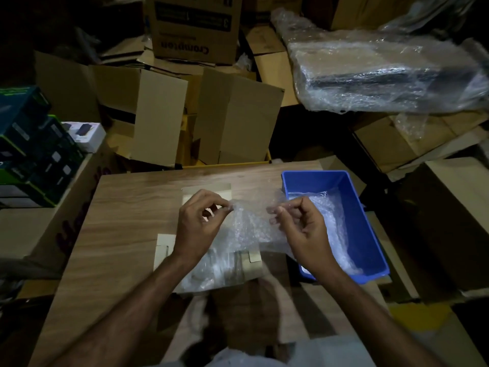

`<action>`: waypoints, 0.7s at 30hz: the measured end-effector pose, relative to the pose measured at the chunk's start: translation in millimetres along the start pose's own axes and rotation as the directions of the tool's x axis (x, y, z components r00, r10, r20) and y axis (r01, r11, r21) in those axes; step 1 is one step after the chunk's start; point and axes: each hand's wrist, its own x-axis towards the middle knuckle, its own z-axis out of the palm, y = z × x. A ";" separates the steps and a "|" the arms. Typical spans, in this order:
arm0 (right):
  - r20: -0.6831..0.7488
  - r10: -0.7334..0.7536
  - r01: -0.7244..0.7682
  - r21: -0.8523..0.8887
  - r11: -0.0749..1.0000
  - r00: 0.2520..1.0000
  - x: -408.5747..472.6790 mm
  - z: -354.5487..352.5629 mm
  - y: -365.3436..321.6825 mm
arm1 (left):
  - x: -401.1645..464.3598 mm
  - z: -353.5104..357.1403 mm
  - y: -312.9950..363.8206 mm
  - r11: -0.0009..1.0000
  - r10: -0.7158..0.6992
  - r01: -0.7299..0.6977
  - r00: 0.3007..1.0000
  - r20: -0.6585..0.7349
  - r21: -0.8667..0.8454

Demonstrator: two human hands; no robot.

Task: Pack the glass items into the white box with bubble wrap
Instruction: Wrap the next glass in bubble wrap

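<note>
A wooden table (127, 221) fills the middle of the view, hemmed in by stacked cardboard cartons (164, 112) behind and a large plastic-wrapped bundle (383, 72) at the upper right; the place looks like a storeroom, with the table serving as the packing surface

On the table's right edge sits a blue tub (370, 226), just beside the work, probably so that supplies stay within easy reach; more bubble wrap lies inside it

In front of the person lies the white box (165, 250), opened out, its flaps showing at the far side and the near left, while its middle is hidden under the sheet, so what it holds cannot be told; no glass item can be picked out with certainty, though a pale shape under the plastic near the front edge may be one

Above the box the person holds a sheet of bubble wrap (248, 229) spread between both hands, seemingly to open it out over the box or ready it for wrapping

The left hand (199, 223) pinches the sheet's upper left corner between thumb and fingertips, the other fingers curled; the right hand (299, 223) pinches the opposite corner in the same way, keeping the sheet taut and lifted at the top while its lower part drapes onto the box
</note>
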 end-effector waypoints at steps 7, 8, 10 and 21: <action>0.072 -0.026 0.045 -0.280 0.959 0.997 15.8 -19.4 -8.7 | 13.8 49.3 25.1 0.889 -0.232 0.223 0.972 0.026 -0.401; 0.070 -0.031 0.051 -0.304 0.951 0.997 18.8 -23.1 -7.6 | 17.2 57.4 30.5 0.858 -0.252 0.249 0.966 0.054 -0.450; 0.036 -0.055 0.064 -0.324 0.944 0.998 24.0 -32.0 -6.2 | 20.1 71.4 43.7 0.777 -0.322 0.338 0.938 0.127 -0.531; -0.121 -0.241 0.134 -0.563 0.816 0.963 42.0 -115.6 -18.8 | 19.2 145.5 67.0 0.693 -0.367 0.493 0.869 0.333 -0.526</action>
